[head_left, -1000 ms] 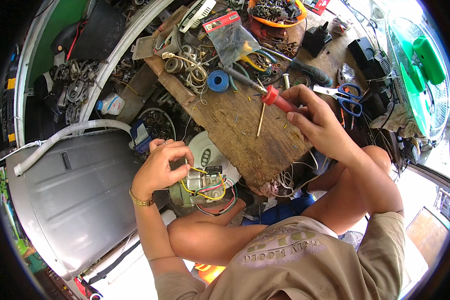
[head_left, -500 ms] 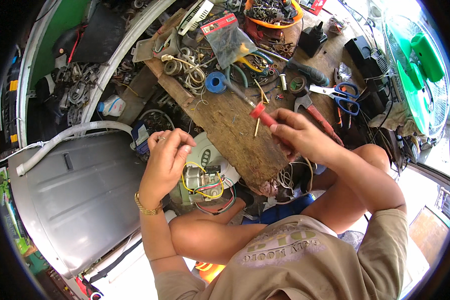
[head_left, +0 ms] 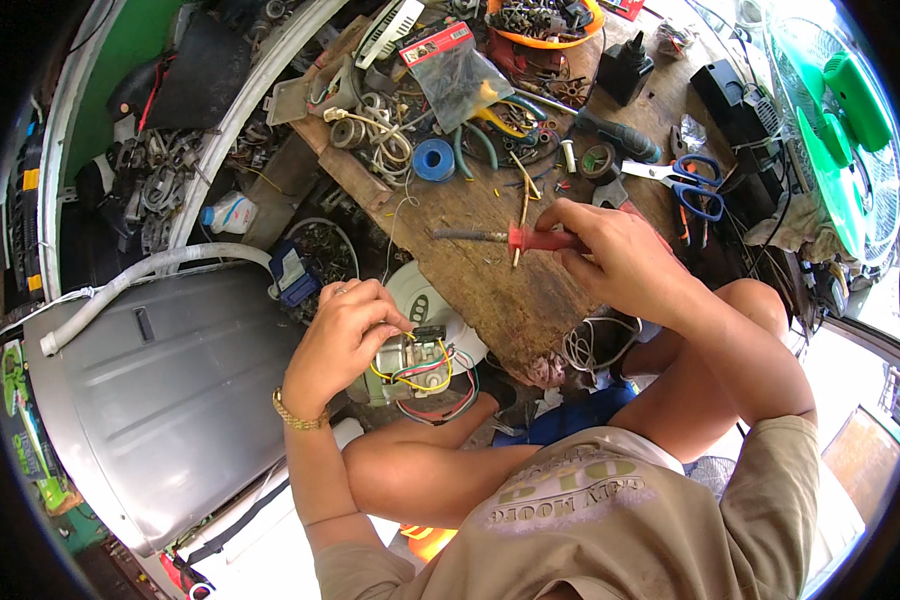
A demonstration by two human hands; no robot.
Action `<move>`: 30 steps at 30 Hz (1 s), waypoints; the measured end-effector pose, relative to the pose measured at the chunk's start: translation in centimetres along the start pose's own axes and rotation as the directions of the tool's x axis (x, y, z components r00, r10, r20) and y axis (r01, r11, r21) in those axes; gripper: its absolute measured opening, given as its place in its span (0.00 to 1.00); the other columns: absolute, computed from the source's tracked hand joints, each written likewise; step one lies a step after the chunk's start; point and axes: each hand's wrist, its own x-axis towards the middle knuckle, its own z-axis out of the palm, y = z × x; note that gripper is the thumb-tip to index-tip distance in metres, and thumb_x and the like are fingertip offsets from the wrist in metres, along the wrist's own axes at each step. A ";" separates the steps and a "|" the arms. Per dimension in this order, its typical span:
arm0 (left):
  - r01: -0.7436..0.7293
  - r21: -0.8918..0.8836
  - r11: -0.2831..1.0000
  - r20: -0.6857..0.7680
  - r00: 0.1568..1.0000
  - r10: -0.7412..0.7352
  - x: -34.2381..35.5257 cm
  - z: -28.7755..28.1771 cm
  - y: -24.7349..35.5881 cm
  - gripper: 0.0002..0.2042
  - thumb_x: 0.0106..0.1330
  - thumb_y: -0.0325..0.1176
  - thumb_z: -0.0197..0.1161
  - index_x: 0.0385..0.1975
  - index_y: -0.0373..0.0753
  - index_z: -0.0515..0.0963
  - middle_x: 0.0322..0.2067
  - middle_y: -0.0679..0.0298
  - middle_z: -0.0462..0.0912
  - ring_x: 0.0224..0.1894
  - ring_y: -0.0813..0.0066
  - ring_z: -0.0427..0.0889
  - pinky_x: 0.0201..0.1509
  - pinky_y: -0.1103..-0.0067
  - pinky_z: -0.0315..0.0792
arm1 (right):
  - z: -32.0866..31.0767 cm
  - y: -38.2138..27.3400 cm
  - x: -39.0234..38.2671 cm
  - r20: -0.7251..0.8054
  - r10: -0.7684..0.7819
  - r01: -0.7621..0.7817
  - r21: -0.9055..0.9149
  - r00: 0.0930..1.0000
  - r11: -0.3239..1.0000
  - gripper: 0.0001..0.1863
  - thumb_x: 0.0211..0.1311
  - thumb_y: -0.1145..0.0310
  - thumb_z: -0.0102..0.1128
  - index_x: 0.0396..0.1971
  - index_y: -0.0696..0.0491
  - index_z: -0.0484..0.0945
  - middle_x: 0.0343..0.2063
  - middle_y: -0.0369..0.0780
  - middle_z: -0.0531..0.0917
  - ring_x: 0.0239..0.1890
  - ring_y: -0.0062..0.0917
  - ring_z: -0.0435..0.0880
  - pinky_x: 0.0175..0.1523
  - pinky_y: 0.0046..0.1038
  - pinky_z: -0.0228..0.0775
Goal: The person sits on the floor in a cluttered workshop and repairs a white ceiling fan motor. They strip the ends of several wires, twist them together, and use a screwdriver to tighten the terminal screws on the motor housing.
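Note:
My right hand (head_left: 610, 250) grips the red handle of a soldering iron (head_left: 470, 235), whose dark shaft points left over the wooden bench top (head_left: 470, 285). My left hand (head_left: 348, 330) is closed in a pinch at the yellow wire (head_left: 442, 378), beside a small black block (head_left: 429, 333) on top of an electric motor (head_left: 420, 365). Yellow, red, green and dark wires loop around the motor. A round off-white housing (head_left: 445, 305) lies behind it, partly hidden. Thin sticks (head_left: 525, 205) lie on the bench under the iron.
On the bench are a blue spool (head_left: 433, 160), blue-handled scissors (head_left: 685, 182), a tape roll (head_left: 598, 163), a plastic bag (head_left: 455, 75) and an orange bowl (head_left: 545, 25) of small parts. A grey metal panel (head_left: 170, 400) stands at left, a green fan (head_left: 845, 120) at right.
My left hand has come down and right to the yellow wire by the motor. The soldering iron has swung from a diagonal to nearly level, its shaft moving away from the blue spool.

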 end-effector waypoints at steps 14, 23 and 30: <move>-0.071 -0.610 0.789 -0.357 0.914 -0.193 1.4 0.8 -0.2 0.17 0.54 0.18 0.70 0.39 0.38 0.69 0.29 0.67 0.77 0.36 0.79 0.79 0.43 0.80 0.73 | 1.0 -0.7 1.2 0.383 0.425 -0.558 0.700 0.820 0.445 0.17 0.60 0.63 0.66 0.43 0.58 0.75 0.20 0.29 0.70 0.20 0.15 0.70 0.23 0.21 0.64; -0.041 -0.388 0.921 -0.335 0.937 -0.100 3.7 2.2 4.0 0.12 0.52 0.21 0.72 0.33 0.37 0.76 0.28 0.67 0.80 0.34 0.78 0.78 0.43 0.79 0.70 | 5.0 -4.2 1.2 0.550 0.250 -0.574 0.818 0.797 0.030 0.13 0.61 0.63 0.69 0.40 0.53 0.78 0.15 0.28 0.65 0.13 0.12 0.60 0.16 0.18 0.48; -0.018 -0.016 1.000 -0.357 0.934 0.011 3.4 1.1 3.1 0.05 0.57 0.33 0.69 0.26 0.41 0.81 0.26 0.67 0.81 0.36 0.70 0.77 0.55 0.72 0.60 | 5.1 -3.1 1.0 0.479 0.316 -0.526 0.847 0.819 0.078 0.12 0.63 0.64 0.67 0.40 0.53 0.75 0.17 0.28 0.67 0.15 0.12 0.63 0.16 0.19 0.51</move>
